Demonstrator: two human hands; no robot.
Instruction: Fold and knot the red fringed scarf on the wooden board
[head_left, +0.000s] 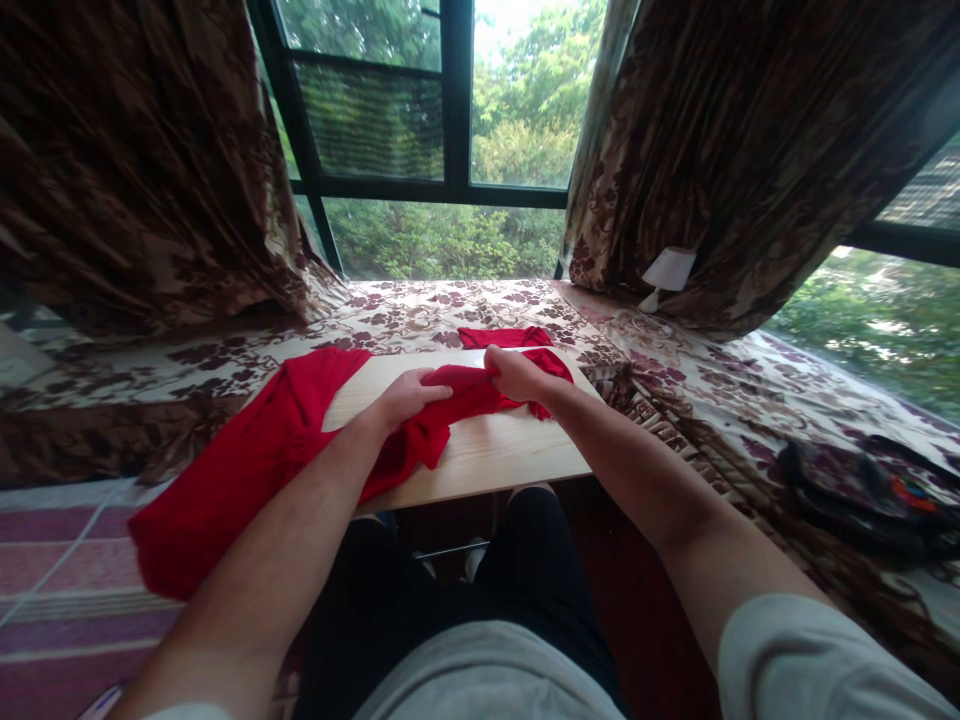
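Note:
A large red cloth [225,470], perhaps a garment, lies bunched over a light wooden table [517,450] and hangs off its left side. My left hand [412,397] is closed on a raised stretch of it near the table's middle. Just to the right, my right hand [514,375] grips the same stretch, so the fabric is drawn between both hands. More red fabric shows beyond and under my right hand. At the table's far edge lies a flat red piece [502,338]; whether it joins the rest I cannot tell.
Behind the table runs a ledge with a floral cover [420,310], below a window. A small white lamp [667,272] stands on it at the right. A dark bag [862,500] lies farther right. Striped bedding [67,570] is at the left. Patterned curtains [142,150] hang on both sides.

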